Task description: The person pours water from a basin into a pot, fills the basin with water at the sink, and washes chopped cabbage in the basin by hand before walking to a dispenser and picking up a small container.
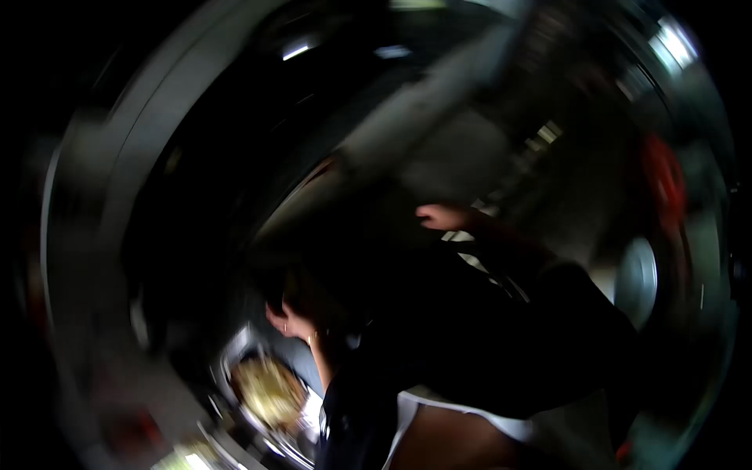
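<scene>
The picture is dark and smeared by motion. At lower left of centre is my left hand (290, 319), with a ring and a bracelet; its fingers are blurred, and what they hold, if anything, is lost in the dark. Below it, a metal tray (233, 348) bears yellowish food (270, 390). My right hand (440, 216) is right of centre, away from my body, with its fingers seemingly curled; no object can be made out in it.
A round pale metal dish or lid (636, 282) is at the right, below a blurred red object (666, 180). A long grey edge (392, 125) crosses the upper middle. More yellowish stuff (192, 457) shows at the bottom left.
</scene>
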### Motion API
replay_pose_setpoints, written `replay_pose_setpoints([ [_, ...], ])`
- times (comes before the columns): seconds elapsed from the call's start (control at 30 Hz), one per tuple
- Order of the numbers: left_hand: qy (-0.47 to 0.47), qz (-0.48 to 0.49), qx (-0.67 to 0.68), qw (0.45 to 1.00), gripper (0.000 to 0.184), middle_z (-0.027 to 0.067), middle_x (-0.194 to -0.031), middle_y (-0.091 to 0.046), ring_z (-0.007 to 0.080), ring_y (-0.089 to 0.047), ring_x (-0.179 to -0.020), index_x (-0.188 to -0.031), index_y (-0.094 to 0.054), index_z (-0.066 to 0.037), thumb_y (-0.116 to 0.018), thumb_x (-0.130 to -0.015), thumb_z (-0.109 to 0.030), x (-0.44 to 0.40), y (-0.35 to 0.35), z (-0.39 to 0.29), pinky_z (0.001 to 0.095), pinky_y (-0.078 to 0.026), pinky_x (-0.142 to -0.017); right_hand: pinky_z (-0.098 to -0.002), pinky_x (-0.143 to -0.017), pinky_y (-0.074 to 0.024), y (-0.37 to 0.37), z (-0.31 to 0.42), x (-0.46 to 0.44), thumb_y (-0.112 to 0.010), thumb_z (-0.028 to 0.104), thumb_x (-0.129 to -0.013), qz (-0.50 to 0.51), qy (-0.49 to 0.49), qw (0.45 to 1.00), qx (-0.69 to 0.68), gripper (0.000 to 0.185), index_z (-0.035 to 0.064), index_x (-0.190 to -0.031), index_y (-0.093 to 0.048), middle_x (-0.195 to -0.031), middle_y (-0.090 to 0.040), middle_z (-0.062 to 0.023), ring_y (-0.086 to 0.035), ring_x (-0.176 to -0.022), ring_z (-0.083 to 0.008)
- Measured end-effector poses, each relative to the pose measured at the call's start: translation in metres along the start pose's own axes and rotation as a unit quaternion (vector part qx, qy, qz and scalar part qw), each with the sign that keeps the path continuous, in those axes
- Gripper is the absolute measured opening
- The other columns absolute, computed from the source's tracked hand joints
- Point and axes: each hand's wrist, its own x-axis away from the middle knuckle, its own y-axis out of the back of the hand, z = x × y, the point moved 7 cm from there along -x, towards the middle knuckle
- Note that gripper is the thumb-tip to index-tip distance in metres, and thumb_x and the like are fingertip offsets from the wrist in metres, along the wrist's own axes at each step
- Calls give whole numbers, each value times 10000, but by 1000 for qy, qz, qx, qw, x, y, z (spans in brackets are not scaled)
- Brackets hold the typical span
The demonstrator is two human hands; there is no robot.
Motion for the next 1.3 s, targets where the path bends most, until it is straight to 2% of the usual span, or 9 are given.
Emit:
replay_pose_setpoints([
  [0.3,-413,162,68,894,342,139,-1336,-359,363,-356,-1205,-1095,-608,-173,-589,-828,-386,-67,-187,-166,539,-399,-857,-312,-733,-495,93,-25,66,-575,257,-885,-343,-231,890,-191,314,59,-1127,-547,-932,-630,-78,-598,-843,-170],
  [0.37,-488,254,103,829,328,164,-1266,-418,371,-404,-1135,-1053,-625,-119,-591,-841,-367,-70,-195,-209,537,-405,-841,-281,-672,-498,103,-14,107,-564,239,-898,-488,-248,709,-444,297,29,-1108,-549,-899,-627,-66,-592,-769,-129],
  [0.63,-634,330,257,650,212,192,-1198,-455,352,-384,-1152,-975,-641,-46,-606,-832,-198,-120,-207,-420,495,-389,-897,-328,-601,-496,130,-9,251,-538,388,-880,-871,-142,252,-398,439,43,-1135,-444,-914,-576,-131,-570,-700,-193],
  [0.77,-670,350,244,607,195,180,-1216,-455,369,-417,-1142,-966,-633,-55,-611,-804,-161,-119,-221,-500,505,-323,-954,-324,-561,-441,37,9,330,-436,726,-773,-926,-186,-45,-326,794,47,-1184,-435,-1065,-564,-200,-549,-680,-219],
  [0.87,-718,380,246,529,254,191,-1238,-446,369,-383,-1160,-1011,-613,-37,-623,-796,-172,-90,-224,-544,494,-345,-931,-275,-387,-343,22,64,384,-469,763,-726,-933,-180,-81,-302,966,-26,-1262,-312,-1112,-510,-281,-634,-629,-317],
  [0.97,-771,369,277,438,255,188,-1225,-466,360,-430,-1126,-1013,-599,-37,-613,-800,-177,-50,-217,-593,478,-356,-923,-297,-449,-432,17,79,425,-641,691,-654,-912,-203,-26,-357,1241,44,-1418,93,-1411,-179,-252,-618,-937,-390],
  [1.03,-763,381,304,425,229,178,-1207,-479,358,-443,-1111,-980,-616,-53,-636,-774,-153,-27,-213,-639,468,-355,-926,-401,-700,-537,-18,40,452,-637,646,-680,-868,-184,22,-461,1145,126,-1435,47,-1423,-158,-286,-604,-959,-391],
  [1.13,-751,394,322,421,207,171,-1182,-493,360,-456,-1093,-945,-634,-74,-658,-747,-127,3,-217,-700,455,-355,-927,-414,-892,-466,3,40,441,-593,503,-777,-876,-122,32,-465,755,78,-1337,-317,-1044,-590,-281,-588,-958,-389],
  [1.3,-774,425,261,392,190,181,-1166,-493,371,-455,-1085,-928,-634,-83,-655,-743,-122,39,-249,-797,452,-358,-923,-271,-634,-569,59,38,408,-550,316,-874,-868,-122,-57,-478,326,68,-666,-590,-892,-647,-260,-661,-859,-301],
])
